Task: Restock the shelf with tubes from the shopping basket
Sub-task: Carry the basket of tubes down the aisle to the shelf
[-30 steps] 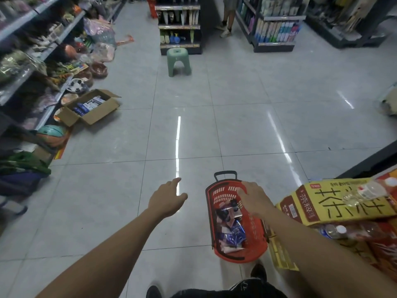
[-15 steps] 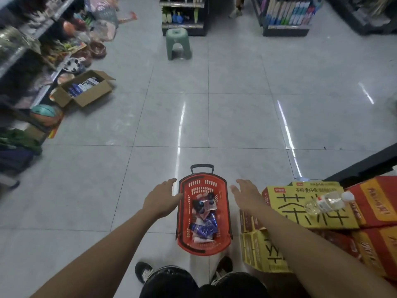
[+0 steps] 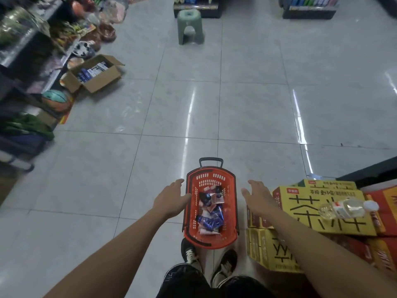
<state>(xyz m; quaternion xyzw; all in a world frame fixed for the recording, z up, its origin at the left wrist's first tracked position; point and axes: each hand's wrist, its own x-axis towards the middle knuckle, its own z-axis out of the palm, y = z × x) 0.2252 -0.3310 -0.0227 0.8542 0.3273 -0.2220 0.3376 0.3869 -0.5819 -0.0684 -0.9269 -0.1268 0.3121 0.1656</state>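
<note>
Tubes (image 3: 209, 214) fill basket (image 3: 211, 241) — floor.

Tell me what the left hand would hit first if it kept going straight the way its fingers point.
The left hand points forward and slightly right, thumb at the left rim of the red basket. Going on, it would likely meet that rim first; depth is unclear, so it might pass just above.

we look down on a pale tiled floor (image 3: 247, 108). on it stands a red shopping basket (image 3: 231, 214) just ahead of our shoes (image 3: 225, 263), yellow cartons (image 3: 266, 250) stacked to its right, an open cardboard box (image 3: 101, 80) by the left shelving, and a green stool (image 3: 190, 24) farther off.
</note>
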